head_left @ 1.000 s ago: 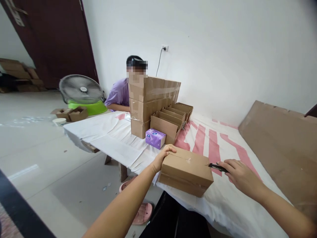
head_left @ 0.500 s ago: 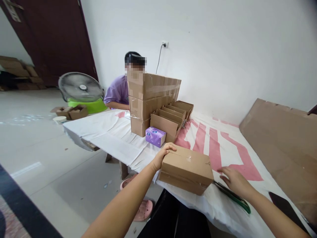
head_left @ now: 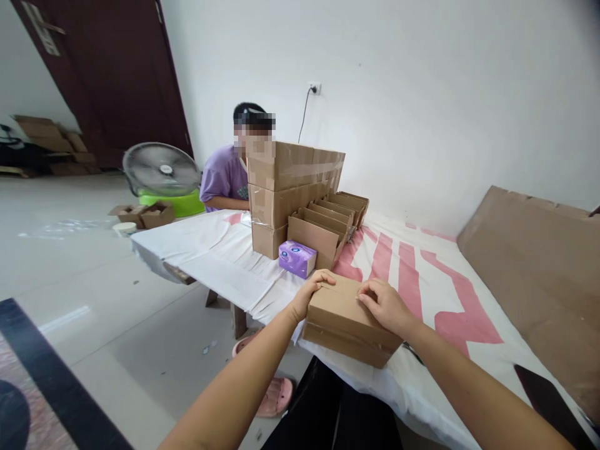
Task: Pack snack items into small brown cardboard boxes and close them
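Observation:
A closed cardboard box sits at the near edge of the cloth-covered table, in front of my legs. Over its left end lies my left hand, fingers bent across the top edge and gripping it. My right hand is on the top face, thumb and forefinger pinched together at a small shiny bit of clear tape, mostly hidden by the fingertips. Beneath my right forearm, only a small part of a dark tool shows beside the box.
Taped boxes stand stacked beyond, beside open cartons and a purple tissue pack. A person in a purple shirt sits behind them. A dark flat object lies right; a large cardboard sheet leans there. A fan stands left.
My right hand has moved left from beside the tool onto the box top and closed its fingers there. My left hand stays on the box. The view has shifted slightly.

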`<state>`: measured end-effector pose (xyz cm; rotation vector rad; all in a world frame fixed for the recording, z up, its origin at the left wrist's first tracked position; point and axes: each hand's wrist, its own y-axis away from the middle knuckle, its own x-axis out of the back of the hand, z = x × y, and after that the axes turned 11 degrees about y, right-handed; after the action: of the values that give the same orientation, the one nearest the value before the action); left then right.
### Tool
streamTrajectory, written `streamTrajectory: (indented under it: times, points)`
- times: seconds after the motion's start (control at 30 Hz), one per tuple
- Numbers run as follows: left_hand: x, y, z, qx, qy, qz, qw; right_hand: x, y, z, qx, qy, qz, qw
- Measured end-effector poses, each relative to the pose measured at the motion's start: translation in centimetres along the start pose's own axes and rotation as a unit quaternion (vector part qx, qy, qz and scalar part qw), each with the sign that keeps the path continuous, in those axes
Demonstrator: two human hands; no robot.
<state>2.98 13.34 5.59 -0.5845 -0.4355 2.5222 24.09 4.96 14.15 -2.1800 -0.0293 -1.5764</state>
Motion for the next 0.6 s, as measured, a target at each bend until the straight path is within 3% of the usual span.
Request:
streamTrajectory:
  times: [0.23, 0.33, 0.47, 0.6]
  points:
    - [0.0, -0.2, 0.0, 0.002, 0.003, -0.003, 1.0, 1.2, 3.3, -0.4, -0.031, -0.086, 0.062, 0.994]
    - [0.1, -0.1, 0.2, 0.009, 0.009, -0.017, 1.0, 1.8, 5.4, 1.2, -0.05, -0.072, 0.105, 0.991]
    - [0.4, -0.1, 0.2, 0.016, -0.002, -0.016, 1.0, 3.0, 9.0, 7.2, -0.154, -0.014, 0.189, 0.97]
    - [0.7, -0.3, 0.1, 0.025, -0.015, -0.015, 0.999, 6.5, 14.4, 15.8, -0.311, 0.055, 0.279, 0.907]
